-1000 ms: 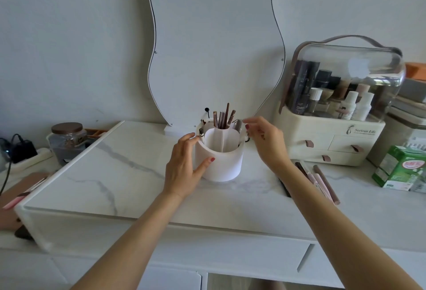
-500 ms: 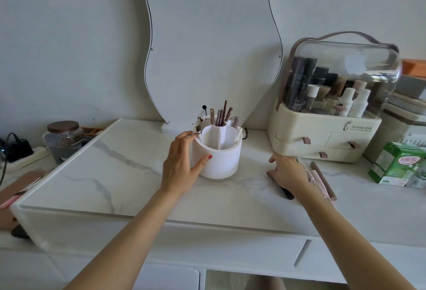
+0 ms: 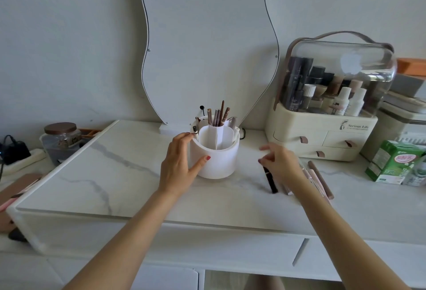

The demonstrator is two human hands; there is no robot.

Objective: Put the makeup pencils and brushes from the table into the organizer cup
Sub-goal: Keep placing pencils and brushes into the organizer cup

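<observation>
A white organizer cup [image 3: 216, 163] with inner dividers stands mid-table, and several brown pencils and brushes [image 3: 217, 117] poke out of its rear compartment. My left hand [image 3: 179, 165] grips the cup's left side, thumb on the front wall and fingers at the rim. To the right of the cup lies a black pencil [image 3: 270, 181]. My right hand [image 3: 281, 163] hovers over its far end, blurred, fingers apart. Several pink and brown pencils [image 3: 320, 179] lie just right of that hand, partly hidden by my wrist.
A wavy mirror [image 3: 207, 47] leans on the wall behind the cup. A cream cosmetics case [image 3: 322, 137] with a clear lid stands at the back right, a green box [image 3: 391, 163] beside it. A glass jar [image 3: 61, 140] sits off the marble top [image 3: 115, 174] at the left.
My right hand left the cup's rim, dropped to the pencils on the table at the right, and now lifts slightly over the black pencil. My left hand stayed on the cup.
</observation>
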